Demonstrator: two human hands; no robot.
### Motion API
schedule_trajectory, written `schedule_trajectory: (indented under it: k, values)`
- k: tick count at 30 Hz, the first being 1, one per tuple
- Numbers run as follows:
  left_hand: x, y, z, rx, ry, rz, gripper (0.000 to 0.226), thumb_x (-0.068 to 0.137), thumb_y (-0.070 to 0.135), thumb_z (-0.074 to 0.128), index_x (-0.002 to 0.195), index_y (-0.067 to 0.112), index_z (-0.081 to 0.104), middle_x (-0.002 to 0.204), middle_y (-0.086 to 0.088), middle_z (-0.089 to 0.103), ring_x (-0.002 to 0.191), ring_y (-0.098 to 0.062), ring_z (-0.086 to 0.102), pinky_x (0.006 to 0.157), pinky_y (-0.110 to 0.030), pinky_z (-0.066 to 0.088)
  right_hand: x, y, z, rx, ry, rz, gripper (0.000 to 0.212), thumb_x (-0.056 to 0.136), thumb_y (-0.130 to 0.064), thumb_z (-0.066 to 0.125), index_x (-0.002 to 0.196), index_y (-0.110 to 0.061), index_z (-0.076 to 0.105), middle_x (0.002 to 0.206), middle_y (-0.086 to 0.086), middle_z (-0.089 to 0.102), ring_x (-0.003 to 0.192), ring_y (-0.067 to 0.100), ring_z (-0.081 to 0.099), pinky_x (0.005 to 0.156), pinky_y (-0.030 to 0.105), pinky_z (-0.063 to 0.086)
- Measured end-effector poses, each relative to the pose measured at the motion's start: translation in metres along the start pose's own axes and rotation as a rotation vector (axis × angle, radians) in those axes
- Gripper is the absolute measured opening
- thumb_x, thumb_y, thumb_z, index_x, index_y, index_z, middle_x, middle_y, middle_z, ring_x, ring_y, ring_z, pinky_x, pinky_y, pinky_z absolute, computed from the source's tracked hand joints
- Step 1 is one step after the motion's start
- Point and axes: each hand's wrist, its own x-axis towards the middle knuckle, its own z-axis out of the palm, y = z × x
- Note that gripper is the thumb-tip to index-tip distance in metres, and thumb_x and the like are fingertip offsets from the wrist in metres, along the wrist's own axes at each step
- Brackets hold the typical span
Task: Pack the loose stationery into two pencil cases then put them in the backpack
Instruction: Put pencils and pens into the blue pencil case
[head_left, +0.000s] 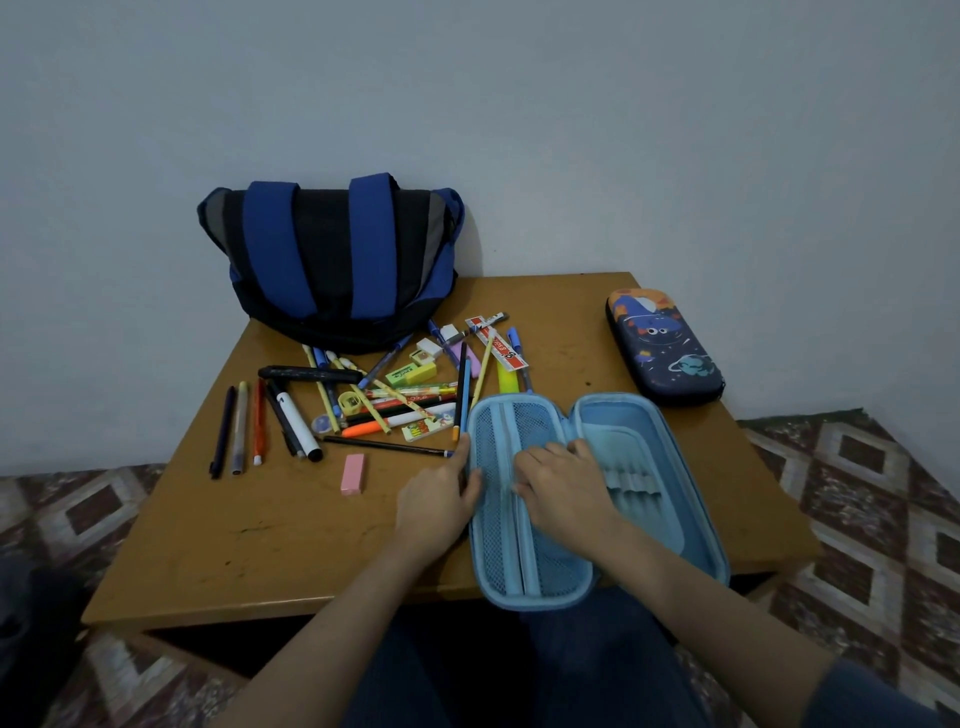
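Observation:
A light-blue pencil case (644, 467) lies open flat at the table's front right, mesh pocket half on the left. My left hand (439, 501) grips the left rim of the mesh half. My right hand (563, 480) rests palm down across the case's middle fold, fingers curled on the mesh. A second, dark-blue printed pencil case (662, 345) lies closed at the far right. Loose stationery (395, 387), pens, pencils, erasers and a ruler, is scattered mid-table. A pink eraser (353, 474) lies apart near my left hand. The blue-and-black backpack (332, 262) stands at the back left.
The wooden table (249, 545) is low and stands against a plain wall. Three pens (241, 428) lie side by side at the left of the pile. A patterned floor surrounds the table. My legs sit under its front edge.

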Motion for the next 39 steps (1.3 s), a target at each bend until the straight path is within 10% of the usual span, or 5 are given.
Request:
schedule_trajectory:
  k: [9, 21, 32, 39]
  values:
    - [0.0, 0.002, -0.002, 0.023, -0.008, 0.004, 0.053, 0.1, 0.038, 0.03, 0.149, 0.021, 0.017, 0.08, -0.002, 0.06, 0.073, -0.017, 0.061, 0.058, -0.028, 0.046, 0.031, 0.01, 0.003, -0.033, -0.167, 0.094, 0.036, 0.098, -0.034, 0.042, 0.119, -0.009, 0.054, 0.123, 0.007, 0.057, 0.117, 0.023, 0.049, 0.102, 0.038, 0.029]
    - [-0.002, 0.003, -0.002, 0.043, 0.007, 0.008, 0.052, 0.101, 0.037, 0.029, 0.149, 0.022, 0.016, 0.081, -0.002, 0.06, 0.077, -0.016, 0.061, 0.054, -0.024, 0.04, 0.067, 0.012, -0.003, -0.096, -0.253, 0.125, 0.04, 0.101, -0.033, 0.035, 0.085, -0.006, 0.061, 0.098, 0.009, 0.063, 0.102, 0.024, 0.062, 0.079, 0.031, 0.046]
    - [-0.003, 0.004, -0.001, 0.013, 0.014, 0.024, 0.053, 0.101, 0.036, 0.028, 0.15, 0.024, 0.012, 0.073, 0.005, 0.049, 0.066, -0.01, 0.05, 0.05, -0.019, 0.037, 0.08, 0.008, 0.011, -0.076, -0.2, 0.245, 0.029, 0.101, -0.014, 0.036, 0.105, -0.008, 0.064, 0.11, 0.008, 0.065, 0.101, 0.024, 0.063, 0.077, 0.031, 0.048]
    - [-0.001, 0.002, -0.005, -0.054, -0.011, 0.027, 0.053, 0.099, 0.039, 0.034, 0.148, 0.024, 0.021, 0.065, 0.009, 0.047, 0.063, -0.008, 0.05, 0.052, -0.02, 0.04, 0.061, 0.008, -0.008, 0.123, -0.28, 0.28, 0.047, 0.095, -0.041, 0.048, 0.058, -0.018, 0.032, 0.066, -0.001, 0.041, 0.076, 0.022, 0.053, 0.069, 0.031, 0.041]
